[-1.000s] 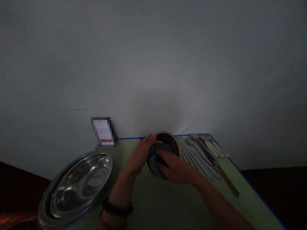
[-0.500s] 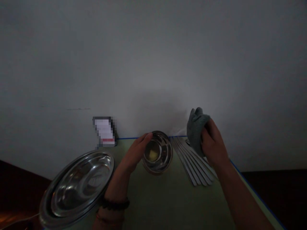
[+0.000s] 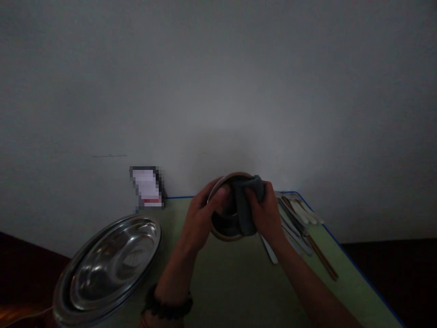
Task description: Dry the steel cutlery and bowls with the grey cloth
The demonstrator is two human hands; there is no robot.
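Note:
A round metal bowl (image 3: 227,230) is tilted with its opening towards me, above the far part of the table. My left hand (image 3: 201,214) grips its left rim, the thumb inside and the fingers behind. Bunched in my right hand (image 3: 268,209) is a grey-green cloth (image 3: 246,207), pressed against the right side of the bowl's inside and rim. The cloth and my thumb hide much of the bowl's interior. Beneath and beyond my right wrist lie several pieces of cutlery (image 3: 295,218), some with white handles, and brown chopsticks (image 3: 322,257).
Large oval metal basins (image 3: 150,223), nested together, stand at the table's left. A blurred-out upright device (image 3: 148,187) leans near the wall (image 3: 218,91). The green table (image 3: 225,282) has a blue edge and meets the wall at the back.
My right hand has brought the cloth leftward from above the cutlery into the bowl. The bowl has been lifted and tilted in my left hand, uncovering more cutlery and the chopsticks.

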